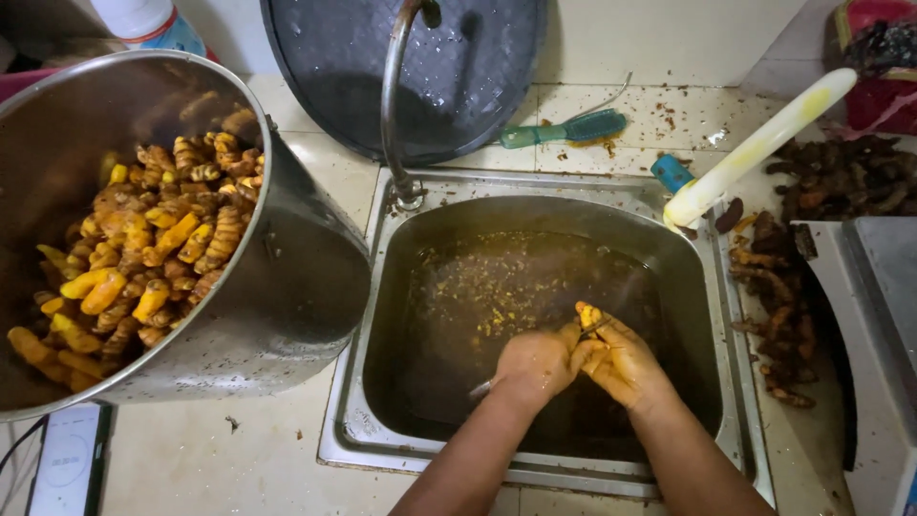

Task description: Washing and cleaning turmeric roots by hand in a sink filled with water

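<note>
Both forearms entering from bottom edge, meeting over sink (726,315), which is full of murky brown water w/ yellow scraps floating. Left hand (537,361) curled shut round a thin tool handle (480,388), prob. a knife or peeler; metal end pokes out toward the wrist side, blade end hidden under fingers, so can't tell exactly. Right hand (619,360) pinching a small yellow root piece (589,314) betw. thumb and fingers, stained yellow all over. Root piece sits at top of right hand, just beyond left knuckles, touching both; long axis roughly up-down in view, tip pointing away from body. Right hand nearer to it, left hand closing in from the left w/ the tool.

Phone (67,459) lying flat at bottom left on pale counter (239,449), cable alongside. Above it, big steel pot (287,287) tilted toward camera, heaped w/ peeled yellow-orange roots (143,258). Right of sink, pile of unpeeled dark brown roots (774,315) along rim and more further back by a grey slab. White stick-like handle (764,143) w/ yellow smear lying diagonal, resting near sink's far right corner; small blue cap beside it.

Further back: curved tap (394,96) rising at sink's rear left, dark round pan lid (449,67) leaning on tiled wall, green brush (564,129) on tiles, red basket top right.
</note>
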